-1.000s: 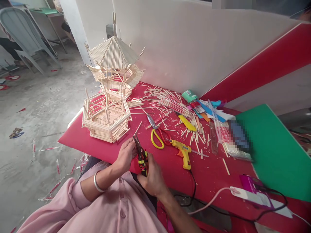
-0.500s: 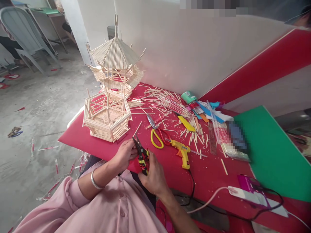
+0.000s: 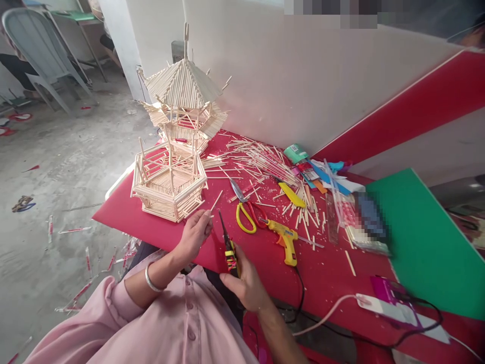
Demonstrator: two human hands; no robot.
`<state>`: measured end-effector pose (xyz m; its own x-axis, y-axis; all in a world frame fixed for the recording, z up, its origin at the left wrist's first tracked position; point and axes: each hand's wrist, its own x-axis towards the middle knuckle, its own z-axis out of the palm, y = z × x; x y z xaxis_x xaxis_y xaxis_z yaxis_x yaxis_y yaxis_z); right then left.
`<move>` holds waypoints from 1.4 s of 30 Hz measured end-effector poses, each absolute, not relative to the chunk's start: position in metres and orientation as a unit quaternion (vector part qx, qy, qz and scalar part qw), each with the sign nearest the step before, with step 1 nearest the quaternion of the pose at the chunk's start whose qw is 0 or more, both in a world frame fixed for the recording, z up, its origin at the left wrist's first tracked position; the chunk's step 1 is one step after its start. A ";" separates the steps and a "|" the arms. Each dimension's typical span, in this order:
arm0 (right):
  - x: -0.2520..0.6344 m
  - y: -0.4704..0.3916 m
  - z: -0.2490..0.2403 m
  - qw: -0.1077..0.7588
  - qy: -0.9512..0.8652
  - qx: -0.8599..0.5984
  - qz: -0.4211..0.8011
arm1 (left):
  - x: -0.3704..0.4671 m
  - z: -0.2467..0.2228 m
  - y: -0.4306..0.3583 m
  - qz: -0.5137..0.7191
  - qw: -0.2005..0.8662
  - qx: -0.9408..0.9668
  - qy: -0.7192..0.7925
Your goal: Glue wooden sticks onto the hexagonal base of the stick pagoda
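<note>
My right hand (image 3: 248, 283) grips black snips (image 3: 230, 253) with yellow and red on the handles; the dark blades point up and away from me. To the left, my closed left hand (image 3: 196, 232) pinches a thin wooden stick (image 3: 211, 216), of which only a short pale end shows. A gap separates the blades from that hand. Just beyond the left hand stands a low hexagonal stick frame (image 3: 170, 182) with upright posts. Behind it rises a stick pavilion (image 3: 184, 88) with a pointed roof.
On the red table (image 3: 242, 283) lie scissors (image 3: 245, 210), a yellow glue gun (image 3: 284, 240), a yellow-handled cutter (image 3: 291, 194) and many loose sticks (image 3: 261, 162). A power strip (image 3: 394, 311) and cords lie at the right, near a green board (image 3: 424, 242). A wall borders the back.
The snips have moved right and down, away from my left hand, and turned more edge-on. My left hand has shifted slightly up and its fingers are curled tighter.
</note>
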<state>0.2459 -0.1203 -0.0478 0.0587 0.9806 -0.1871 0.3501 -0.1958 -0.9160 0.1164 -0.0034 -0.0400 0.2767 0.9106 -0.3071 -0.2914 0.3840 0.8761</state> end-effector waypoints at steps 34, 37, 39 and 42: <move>0.292 0.046 -0.027 -0.120 -0.542 -0.827 0.088 | 0.113 -0.053 -0.001 0.412 0.742 0.331 0.413; 0.300 0.057 -0.023 -0.094 -0.536 -0.832 0.108 | 0.113 -0.055 -0.001 0.415 0.740 0.329 0.413; 0.305 0.060 -0.020 -0.064 -0.537 -0.833 0.117 | 0.112 -0.057 -0.002 0.417 0.738 0.330 0.415; 0.314 0.064 -0.019 -0.015 -0.537 -0.833 0.133 | 0.112 -0.059 -0.001 0.420 0.735 0.335 0.414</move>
<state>0.3138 0.0636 -0.0188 0.3883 0.8904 -0.2375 0.8982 -0.4232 -0.1184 0.1117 -0.0014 -0.0586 0.3036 0.8949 -0.3271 -0.3406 0.4226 0.8399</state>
